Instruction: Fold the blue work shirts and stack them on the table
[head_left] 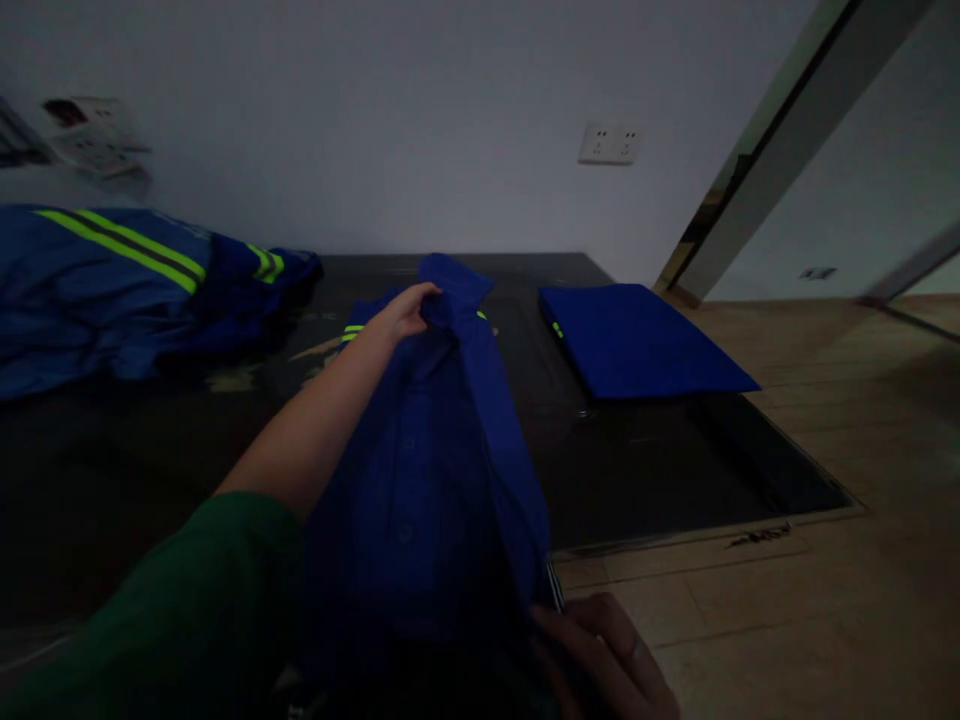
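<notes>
A blue work jacket (420, 450) with buttons and yellow-green stripes lies lengthwise in front of me on the dark sheet. At its collar end, my left hand (409, 310) is closed on the fabric, with the arm stretched out and a green sleeve above the elbow. Close to me at the bottom, my right hand (607, 650) pinches the jacket's lower edge. Between the two hands a long fold of cloth runs along the jacket's right side. The near end of the jacket is in deep shadow.
A folded blue garment (645, 340) lies to the right on the dark sheet (675, 460). Rumpled blue clothing with yellow-green stripes (112, 290) is heaped at left. Behind stands a white wall with sockets (608, 143). Wooden floor (862, 600) borders the sheet at right.
</notes>
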